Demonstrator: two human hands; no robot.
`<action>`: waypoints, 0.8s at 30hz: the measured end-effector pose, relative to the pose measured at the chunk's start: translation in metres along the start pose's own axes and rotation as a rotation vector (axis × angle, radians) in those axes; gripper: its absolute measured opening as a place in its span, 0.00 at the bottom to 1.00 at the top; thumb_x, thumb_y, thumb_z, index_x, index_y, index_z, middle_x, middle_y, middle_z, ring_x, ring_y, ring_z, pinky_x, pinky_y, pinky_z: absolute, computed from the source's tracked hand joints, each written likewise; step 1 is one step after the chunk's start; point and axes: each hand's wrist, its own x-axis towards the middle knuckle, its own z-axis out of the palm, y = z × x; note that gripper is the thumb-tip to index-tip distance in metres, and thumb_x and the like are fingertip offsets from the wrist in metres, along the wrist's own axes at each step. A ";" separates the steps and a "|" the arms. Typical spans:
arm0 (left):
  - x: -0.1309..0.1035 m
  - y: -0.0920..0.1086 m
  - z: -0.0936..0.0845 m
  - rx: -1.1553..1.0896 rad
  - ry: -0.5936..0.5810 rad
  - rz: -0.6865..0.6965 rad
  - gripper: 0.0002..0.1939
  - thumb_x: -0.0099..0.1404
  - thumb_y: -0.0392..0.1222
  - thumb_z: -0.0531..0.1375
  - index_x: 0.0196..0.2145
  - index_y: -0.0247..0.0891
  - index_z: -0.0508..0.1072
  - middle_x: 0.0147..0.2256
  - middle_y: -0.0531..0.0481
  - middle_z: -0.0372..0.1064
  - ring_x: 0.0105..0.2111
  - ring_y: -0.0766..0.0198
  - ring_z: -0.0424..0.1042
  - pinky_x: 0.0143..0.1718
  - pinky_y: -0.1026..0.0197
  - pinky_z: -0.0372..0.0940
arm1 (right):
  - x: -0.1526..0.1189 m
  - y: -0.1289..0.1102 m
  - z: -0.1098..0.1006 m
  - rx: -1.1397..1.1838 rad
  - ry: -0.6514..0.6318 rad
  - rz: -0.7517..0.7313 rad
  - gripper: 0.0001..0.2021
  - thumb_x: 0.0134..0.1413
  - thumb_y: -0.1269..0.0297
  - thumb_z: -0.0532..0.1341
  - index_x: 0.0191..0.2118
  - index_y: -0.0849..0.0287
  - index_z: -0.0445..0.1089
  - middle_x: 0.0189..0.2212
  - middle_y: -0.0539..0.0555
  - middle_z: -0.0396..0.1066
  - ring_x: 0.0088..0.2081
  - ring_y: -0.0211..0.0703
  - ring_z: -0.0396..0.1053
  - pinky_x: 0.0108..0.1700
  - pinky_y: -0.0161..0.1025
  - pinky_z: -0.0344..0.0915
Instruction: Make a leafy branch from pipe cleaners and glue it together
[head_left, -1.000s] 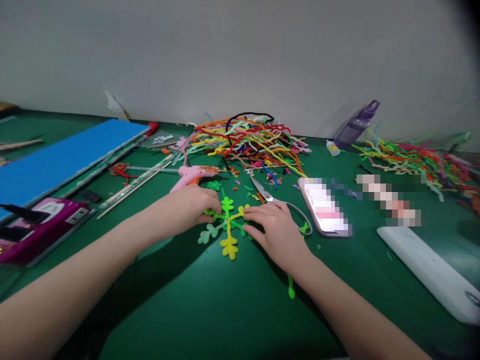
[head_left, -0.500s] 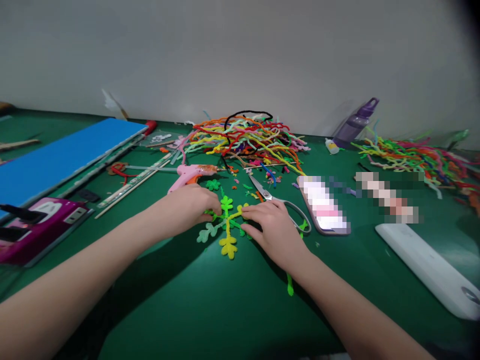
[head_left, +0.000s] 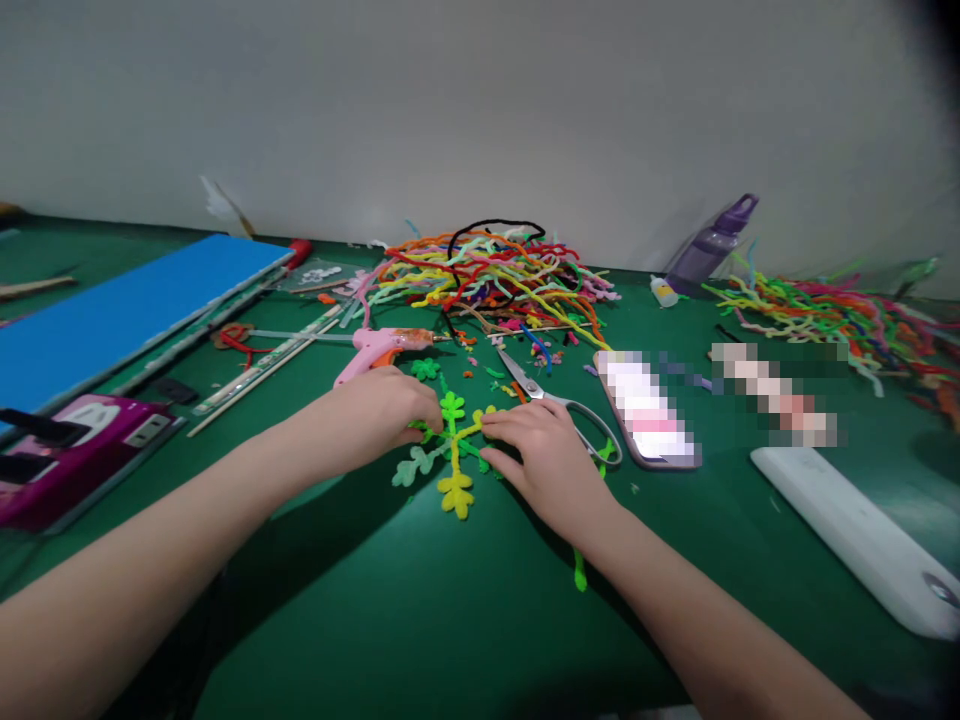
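A fuzzy pipe-cleaner piece [head_left: 456, 450] with green, pale green and yellow leaf-shaped arms lies on the green table. My left hand [head_left: 397, 408] is closed on its left side, gripping a green arm. My right hand [head_left: 541, 445] rests at its right side, fingers closed on the tip of a yellow arm. Behind my left hand are a pink glue gun [head_left: 382, 348] and a small green leaf shape [head_left: 425, 370]. Scissors [head_left: 592, 430] lie just beyond my right hand, partly covered by it.
Pipe cleaners [head_left: 487, 270] are heaped at the back, with more [head_left: 817, 320] at the right. A phone [head_left: 649, 410], white case [head_left: 855, 540] and purple bottle [head_left: 709, 250] stand or lie rightward. Leftward are a blue board [head_left: 142, 310] and magenta power strip [head_left: 90, 455].
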 end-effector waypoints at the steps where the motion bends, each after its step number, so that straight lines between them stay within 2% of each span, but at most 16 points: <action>1: 0.000 0.000 0.000 -0.002 0.009 0.008 0.07 0.61 0.33 0.59 0.34 0.41 0.76 0.34 0.51 0.76 0.35 0.62 0.73 0.38 0.62 0.62 | 0.000 0.000 0.000 0.000 0.001 -0.001 0.10 0.58 0.64 0.61 0.44 0.56 0.73 0.46 0.49 0.74 0.48 0.44 0.67 0.56 0.46 0.51; 5: 0.000 -0.001 0.002 -0.015 0.038 0.026 0.07 0.62 0.33 0.58 0.34 0.40 0.76 0.33 0.50 0.76 0.34 0.62 0.73 0.37 0.62 0.62 | 0.000 0.000 0.000 0.003 0.007 -0.004 0.10 0.58 0.64 0.61 0.45 0.56 0.73 0.46 0.50 0.74 0.47 0.44 0.68 0.55 0.46 0.51; 17: 0.000 -0.002 0.002 -0.021 0.020 0.030 0.07 0.61 0.32 0.58 0.34 0.40 0.76 0.34 0.50 0.75 0.35 0.61 0.73 0.37 0.62 0.62 | 0.000 -0.001 0.000 -0.007 0.010 -0.003 0.10 0.57 0.64 0.61 0.45 0.56 0.73 0.46 0.50 0.74 0.47 0.44 0.68 0.56 0.47 0.52; 24: -0.003 -0.003 -0.003 -0.063 0.040 -0.083 0.04 0.60 0.35 0.60 0.34 0.38 0.73 0.35 0.49 0.73 0.36 0.61 0.72 0.36 0.64 0.63 | 0.000 0.000 0.000 -0.005 0.012 -0.002 0.10 0.57 0.64 0.62 0.44 0.56 0.73 0.46 0.50 0.74 0.47 0.44 0.68 0.56 0.47 0.52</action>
